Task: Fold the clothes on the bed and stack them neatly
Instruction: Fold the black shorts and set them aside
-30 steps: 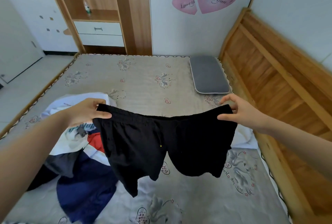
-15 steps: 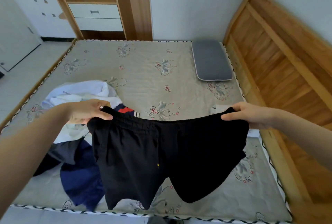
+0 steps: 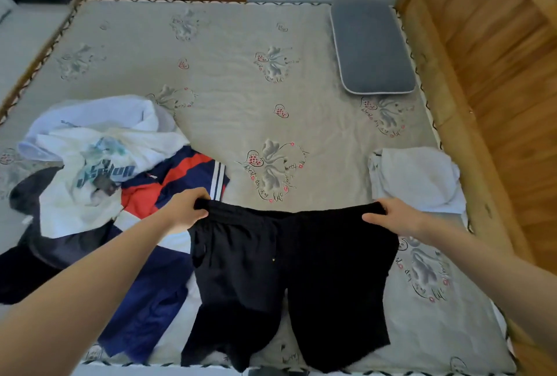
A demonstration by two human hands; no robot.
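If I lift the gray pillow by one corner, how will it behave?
The gray pillow looks thin and flat, so it is probably light. It would likely bend somewhat, not stay rigid. Its rounded, piped edge suggests soft padding, unlikely to slip.

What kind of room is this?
Most likely a bedroom. A wide mattress in a heart-patterned grey cover fills a wooden bed frame, a flat grey pillow lies at its far end, and a jumbled pile of clothes waits on it.
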